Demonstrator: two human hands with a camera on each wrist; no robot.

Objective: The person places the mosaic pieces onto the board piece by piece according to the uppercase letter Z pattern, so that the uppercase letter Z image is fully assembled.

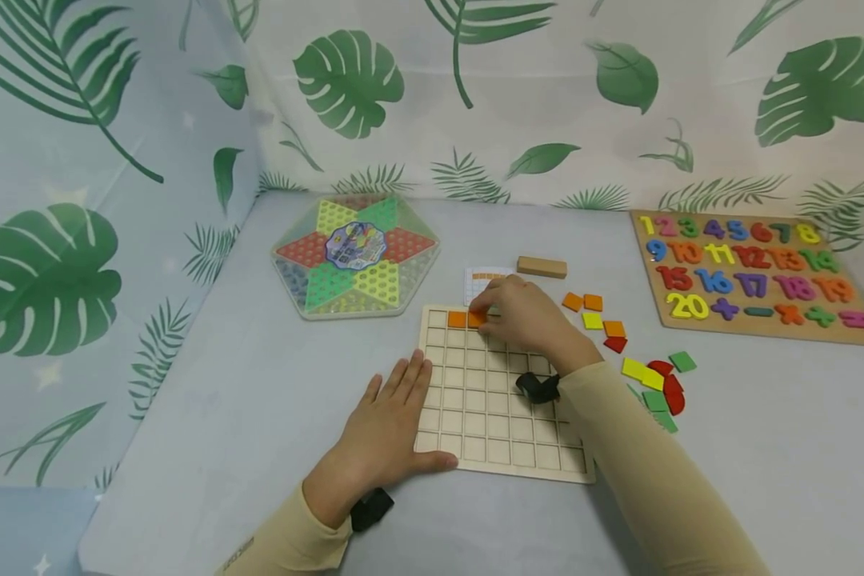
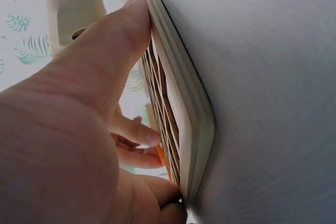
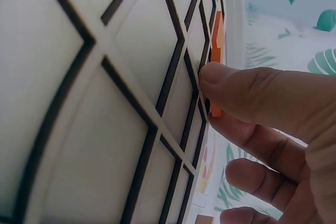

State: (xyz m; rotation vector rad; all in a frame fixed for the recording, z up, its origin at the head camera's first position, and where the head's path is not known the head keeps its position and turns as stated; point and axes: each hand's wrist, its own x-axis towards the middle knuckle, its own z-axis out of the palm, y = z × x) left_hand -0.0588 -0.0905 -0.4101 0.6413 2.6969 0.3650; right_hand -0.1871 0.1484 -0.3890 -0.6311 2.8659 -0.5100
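A wooden grid board (image 1: 499,428) with square cells lies flat on the table. My left hand (image 1: 384,432) rests against its left side, fingers straight, the thumb (image 2: 128,30) touching the near edge in the left wrist view. At the board's far row, my right hand (image 1: 524,316) pinches an orange square tile (image 1: 476,318) between thumb and fingers. Just left of it, another orange tile (image 1: 457,319) sits in a cell of that row. The right wrist view shows the thumb (image 3: 247,85) against the held tile, close to the grid.
Behind the board lie a printed card (image 1: 478,282), partly covered by my right hand, and a wooden block (image 1: 542,266). Loose orange, yellow, red and green pieces (image 1: 654,378) are scattered to the right. Farther out are a hexagonal star game board (image 1: 356,256) and a number puzzle (image 1: 763,276).
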